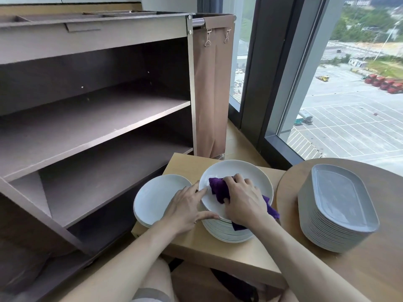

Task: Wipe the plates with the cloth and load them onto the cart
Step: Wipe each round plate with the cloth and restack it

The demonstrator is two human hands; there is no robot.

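Observation:
A tall stack of round white plates [231, 229] stands on a small wooden table [218, 251]. My right hand [244, 199] grips a purple cloth [219, 189] and presses it onto the top plate [239, 171]. My left hand [187, 205] holds that plate's left rim, thumb under the edge and fingers on top. A shorter stack of round plates [157, 197] sits just to the left. The brown cart [96, 118] stands at the left with its shelves bare.
A stack of grey oblong plates [335, 210] sits on a round wooden table [381, 269] at the right. A tan cloth bag [212, 94] hangs on the cart's right end. Large windows [349, 94] lie behind the tables.

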